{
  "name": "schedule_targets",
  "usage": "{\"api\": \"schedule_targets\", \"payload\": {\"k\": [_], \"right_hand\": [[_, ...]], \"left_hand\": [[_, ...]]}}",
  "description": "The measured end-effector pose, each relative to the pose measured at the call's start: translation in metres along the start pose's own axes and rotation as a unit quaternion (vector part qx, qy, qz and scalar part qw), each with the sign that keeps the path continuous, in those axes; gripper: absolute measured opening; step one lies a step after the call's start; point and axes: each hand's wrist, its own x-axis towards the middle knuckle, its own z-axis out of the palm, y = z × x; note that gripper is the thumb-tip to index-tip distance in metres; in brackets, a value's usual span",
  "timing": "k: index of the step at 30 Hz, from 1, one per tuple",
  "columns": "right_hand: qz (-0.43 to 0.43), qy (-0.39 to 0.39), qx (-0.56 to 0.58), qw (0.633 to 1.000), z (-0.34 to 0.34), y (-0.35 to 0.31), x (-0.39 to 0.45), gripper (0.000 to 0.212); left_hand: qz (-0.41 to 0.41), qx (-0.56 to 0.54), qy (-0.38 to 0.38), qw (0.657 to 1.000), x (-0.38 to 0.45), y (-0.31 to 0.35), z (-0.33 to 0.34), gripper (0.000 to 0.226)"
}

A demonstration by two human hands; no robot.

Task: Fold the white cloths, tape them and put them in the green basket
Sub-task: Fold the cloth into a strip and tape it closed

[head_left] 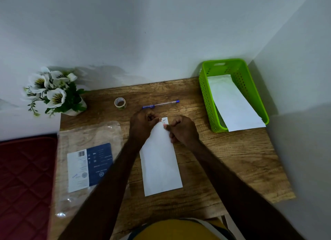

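A folded white cloth (pixel 160 161) lies lengthwise on the wooden table (pixel 232 159) in front of me. At its far end my left hand (pixel 143 125) and my right hand (pixel 182 130) both pinch a small piece of tape (pixel 164 120) over the cloth's edge. The tape roll (pixel 120 103) stands behind my left hand. At the back right the green basket (pixel 206 96) holds another folded white cloth (pixel 232 103) that sticks out over its near rim.
A blue pen (pixel 161 104) lies just beyond my hands. A clear plastic bag with a blue and white label (pixel 89 166) covers the table's left part. White artificial flowers (pixel 52 91) stand at the back left corner. Walls close off the back and right.
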Motion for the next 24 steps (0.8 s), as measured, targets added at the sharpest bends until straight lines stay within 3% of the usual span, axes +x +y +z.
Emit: {"api": "schedule_targets", "payload": {"k": [5, 11, 17, 21, 24], "right_hand": [[-0.013, 0.034, -0.021, 0.999, 0.002, -0.002, -0.006, 0.026], [0.019, -0.072, 0.039, 0.996, -0.011, -0.006, -0.002, 0.015], [-0.030, 0.004, -0.034, 0.999, 0.003, 0.000, -0.010, 0.005], [-0.041, 0.029, -0.056, 0.997, 0.008, 0.002, -0.013, 0.006], [-0.038, 0.030, -0.060, 0.997, 0.010, 0.002, -0.012, 0.005]], "left_hand": [[0.016, -0.001, -0.001, 1.000, -0.002, 0.002, -0.003, 0.008], [0.012, 0.004, 0.008, 1.000, -0.006, 0.005, -0.001, 0.008], [0.006, 0.034, 0.012, 0.999, -0.010, 0.008, -0.004, 0.009], [0.010, 0.139, 0.060, 0.988, -0.026, 0.003, -0.014, 0.019], [-0.037, 0.210, 0.072, 0.974, -0.033, -0.007, -0.022, 0.039]]}}
